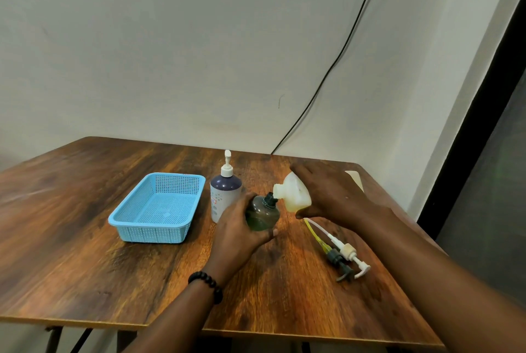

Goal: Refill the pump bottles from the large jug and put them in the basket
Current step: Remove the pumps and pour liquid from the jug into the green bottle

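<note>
The right hand (330, 196) grips the large jug (294, 194) from above and behind, tipping it so its long axis runs from upper right down to lower left, with the spout touching the open neck of the green pump bottle (262, 213). The left hand (239, 231) wraps around that bottle from its left and near side and holds it on the table (113, 267), leaning a little toward the jug. The pour turns on the spout staying over this narrow neck; I judge that a small drift would send liquid onto the wood. Two removed pumps, one dark (340, 263) and one white (351, 257), lie side by side to the right, nearer the right hand. A white bottle with a dark shoulder (223, 196) stands upright, pump on, just behind the left hand. Its label shows small marks too blurred to read. The blue basket (159, 234) sits empty further left, nearer the left hand.
</note>
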